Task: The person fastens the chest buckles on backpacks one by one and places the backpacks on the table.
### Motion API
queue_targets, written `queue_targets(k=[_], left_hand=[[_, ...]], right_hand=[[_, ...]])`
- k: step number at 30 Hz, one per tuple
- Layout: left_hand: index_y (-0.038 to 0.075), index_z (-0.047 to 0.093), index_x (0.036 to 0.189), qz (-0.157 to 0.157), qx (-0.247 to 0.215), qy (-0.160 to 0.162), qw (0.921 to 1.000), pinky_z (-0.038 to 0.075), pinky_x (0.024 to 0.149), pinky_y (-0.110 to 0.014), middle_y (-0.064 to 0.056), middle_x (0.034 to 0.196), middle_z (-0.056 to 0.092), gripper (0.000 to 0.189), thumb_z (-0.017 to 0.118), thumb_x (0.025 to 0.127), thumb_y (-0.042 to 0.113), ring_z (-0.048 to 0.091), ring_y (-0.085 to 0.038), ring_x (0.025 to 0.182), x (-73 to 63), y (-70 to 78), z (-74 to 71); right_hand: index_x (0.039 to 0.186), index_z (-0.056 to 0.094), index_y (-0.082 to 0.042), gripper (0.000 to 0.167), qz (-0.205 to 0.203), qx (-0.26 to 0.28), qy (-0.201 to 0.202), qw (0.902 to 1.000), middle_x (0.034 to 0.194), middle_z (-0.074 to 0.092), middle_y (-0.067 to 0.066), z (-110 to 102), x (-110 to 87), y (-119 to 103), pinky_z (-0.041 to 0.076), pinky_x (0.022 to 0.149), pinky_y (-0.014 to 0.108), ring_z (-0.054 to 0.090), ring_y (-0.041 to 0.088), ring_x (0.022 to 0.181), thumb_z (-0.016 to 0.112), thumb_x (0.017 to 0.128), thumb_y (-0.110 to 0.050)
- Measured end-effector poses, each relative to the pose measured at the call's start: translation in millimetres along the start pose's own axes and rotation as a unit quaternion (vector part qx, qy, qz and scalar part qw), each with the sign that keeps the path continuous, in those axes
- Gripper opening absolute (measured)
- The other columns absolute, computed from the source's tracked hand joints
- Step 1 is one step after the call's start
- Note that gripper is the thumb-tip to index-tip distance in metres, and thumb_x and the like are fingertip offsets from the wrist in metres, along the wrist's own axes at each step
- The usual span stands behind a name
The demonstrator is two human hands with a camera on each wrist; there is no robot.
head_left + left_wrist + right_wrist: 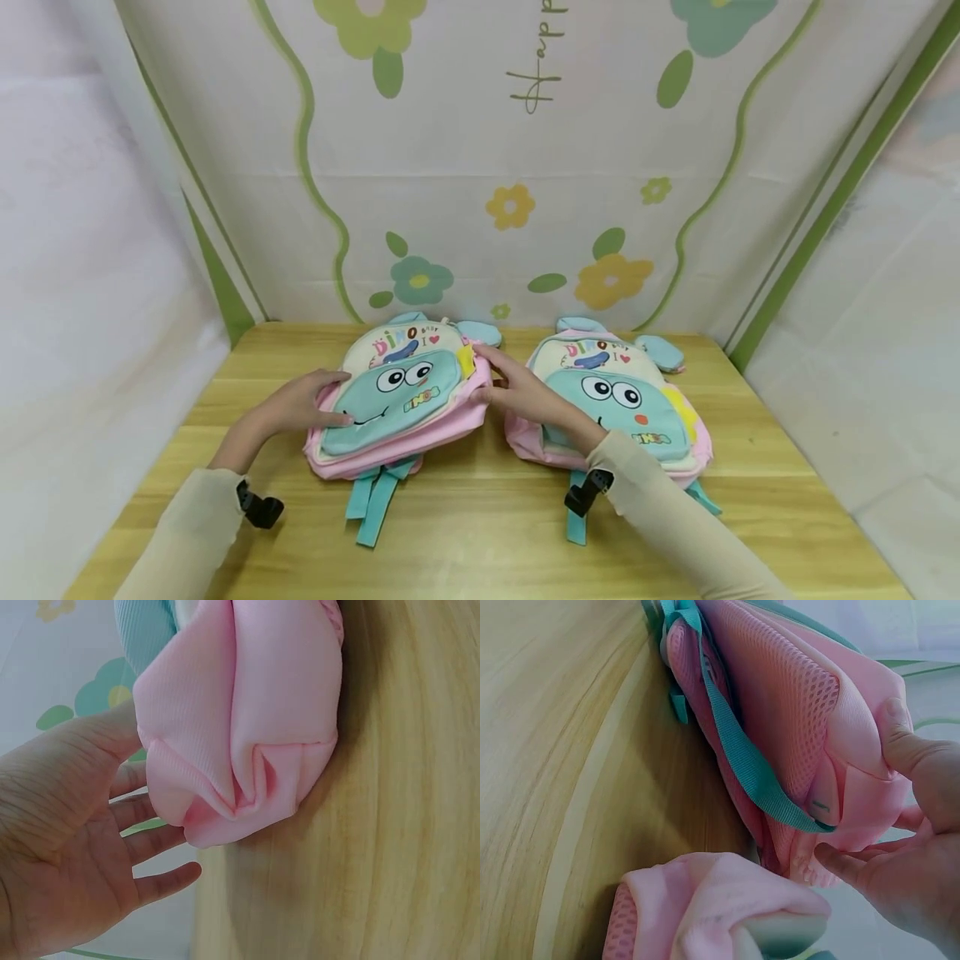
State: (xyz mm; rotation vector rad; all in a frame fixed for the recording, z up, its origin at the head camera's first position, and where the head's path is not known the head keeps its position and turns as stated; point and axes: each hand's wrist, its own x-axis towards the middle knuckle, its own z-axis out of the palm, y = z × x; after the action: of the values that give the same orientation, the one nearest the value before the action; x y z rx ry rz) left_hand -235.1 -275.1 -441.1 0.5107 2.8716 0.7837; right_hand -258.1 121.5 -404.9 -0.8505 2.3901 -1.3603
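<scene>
A pink and teal child's backpack (427, 421) with a cartoon face lies face up on the left of the table, its right side tilted up. My left hand (296, 406) rests against its left edge, the thumb over the front pocket and the other fingers spread fairly straight in the left wrist view. On the opposite edge, my right hand (525, 393) grips the pink side panel (862, 750), thumb on one face and fingers around the other. The mesh back and a teal strap (742, 765) show in the right wrist view.
A second, matching backpack (622, 392) lies just right of the first, partly under my right forearm. The wooden table (480, 542) meets a flower-printed cloth wall (450, 208) at the back, with pale cloth walls at both sides. Teal straps hang toward the front.
</scene>
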Motion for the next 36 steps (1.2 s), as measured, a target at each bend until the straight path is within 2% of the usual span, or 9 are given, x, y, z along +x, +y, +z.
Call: queue_targets(k=[4, 7, 15, 21, 26, 31, 36], left_hand=[[-0.001, 0.049, 0.147, -0.004, 0.001, -0.003, 1.0, 0.038, 0.11, -0.067, -0.031, 0.149, 0.049, 0.093, 0.082, 0.08, 0.054, 0.044, -0.052, 0.137, 0.1, -0.2, -1.0], [-0.001, 0.049, 0.147, -0.004, -0.005, -0.004, 1.0, 0.038, 0.11, -0.067, -0.031, 0.149, 0.049, 0.093, 0.083, 0.08, 0.053, 0.044, -0.053, 0.137, -0.7, 0.8, -2.2], [0.001, 0.051, 0.146, -0.003, -0.018, 0.005, 0.9998, 0.037, 0.111, -0.067, -0.03, 0.149, 0.05, 0.089, 0.084, 0.08, 0.051, 0.044, -0.052, 0.138, -0.7, 0.0, -0.2], [0.001, 0.053, 0.146, -0.003, -0.017, -0.003, 0.9998, 0.038, 0.11, -0.067, -0.03, 0.148, 0.05, 0.088, 0.084, 0.08, 0.051, 0.044, -0.052, 0.137, 0.6, 5.3, -0.9], [0.003, 0.054, 0.145, 0.004, -0.012, -0.008, 0.9999, 0.039, 0.109, -0.066, -0.029, 0.147, 0.052, 0.087, 0.084, 0.08, 0.052, 0.046, -0.051, 0.136, 0.9, 9.3, -1.1], [0.003, 0.055, 0.144, 0.004, -0.012, -0.007, 0.9999, 0.039, 0.11, -0.066, -0.028, 0.147, 0.052, 0.086, 0.084, 0.079, 0.051, 0.047, -0.051, 0.136, 1.3, 12.4, -0.6], [0.004, 0.056, 0.143, -0.002, -0.011, -0.007, 0.9999, 0.039, 0.11, -0.066, -0.028, 0.147, 0.052, 0.086, 0.085, 0.079, 0.052, 0.046, -0.051, 0.137, 1.1, 14.3, -0.4]], right_hand=[[0.163, 0.025, -0.016, 0.081, 0.001, 0.014, 0.002, 0.9999, 0.171, 0.016, 0.012, 0, 1.7, -2, 0.031, 0.122, 0.049, 0.024, 0.029, 0.156, 0.072, 0.097, -0.021], [0.163, 0.024, -0.012, 0.082, -0.002, 0.025, 0.0, 0.9997, 0.172, 0.014, 0.012, 1, 2.9, -2, 0.03, 0.123, 0.048, 0.024, 0.03, 0.156, 0.071, 0.097, -0.02], [0.163, 0.022, -0.01, 0.082, -0.026, 0.035, -0.009, 0.999, 0.172, 0.01, 0.014, 0, 5.0, -12, 0.028, 0.123, 0.047, 0.02, 0.03, 0.157, 0.069, 0.097, -0.018], [0.162, 0.022, -0.005, 0.08, -0.039, 0.043, -0.016, 0.9982, 0.172, 0.009, 0.009, -3, 5.4, -16, 0.027, 0.123, 0.046, 0.017, 0.028, 0.158, 0.069, 0.098, -0.016], [0.162, 0.02, -0.004, 0.081, -0.049, 0.058, -0.009, 0.9971, 0.172, 0.011, 0.014, -4, 4.3, -18, 0.028, 0.122, 0.048, 0.02, 0.03, 0.157, 0.068, 0.098, -0.013], [0.163, 0.01, -0.003, 0.088, -0.019, 0.059, -0.008, 0.998, 0.171, 0.011, 0.017, -5, 1.8, -14, 0.029, 0.122, 0.048, 0.021, 0.031, 0.157, 0.068, 0.099, -0.019], [0.163, 0.008, -0.003, 0.094, 0.031, 0.005, -0.005, 0.9995, 0.171, 0.014, 0.017, -5, -2.7, -7, 0.032, 0.121, 0.049, 0.025, 0.034, 0.155, 0.068, 0.098, -0.035]])
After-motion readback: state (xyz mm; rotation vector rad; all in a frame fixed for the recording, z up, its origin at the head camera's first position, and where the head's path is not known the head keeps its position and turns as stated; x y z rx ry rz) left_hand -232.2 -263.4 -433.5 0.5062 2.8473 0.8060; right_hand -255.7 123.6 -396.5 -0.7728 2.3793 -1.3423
